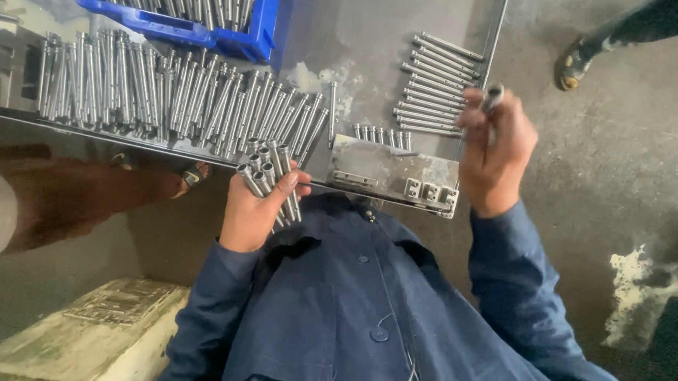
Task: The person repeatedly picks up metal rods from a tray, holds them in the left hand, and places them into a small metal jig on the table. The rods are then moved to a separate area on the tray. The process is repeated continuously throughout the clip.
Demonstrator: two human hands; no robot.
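Left hand (253,209): mine, fingers curled tight around a bundle of steel rods (271,178), thumb pressed across the top. Rods fanned out of my fist, hollow ends pointing up toward the table edge.
Bundle position: just below the near edge of the metal table (376,32), over my lap, close to the big row.
Right hand (495,148): raised at the table's right edge, fingers closed around a single rod (493,96). Its end stuck out above my knuckles. Exact fingertip placement was hidden behind the back of the hand, couldn't tell.
Sorted stack (437,84): rods lay side by side, parallel, in a neat batch at the table's right side, just left of my right hand.
Long row (175,96): many rods leaned side by side across the left and middle of the table, slanting more toward the right end.
Short pins (383,135): small row stood between the long row and the sorted stack, just above the plate.
Hinged plate (393,174): flat metal piece at the near table edge, small blocks at its right corner.
Blue crate (266,20): top left, filled with more rods.
Clothing: blue work jacket (364,306), both sleeves in view.
Floor: bare concrete (607,164), another person's sandalled foot (573,65) top right, well apart from my hands.
Lower left: a worn pale block (81,332).
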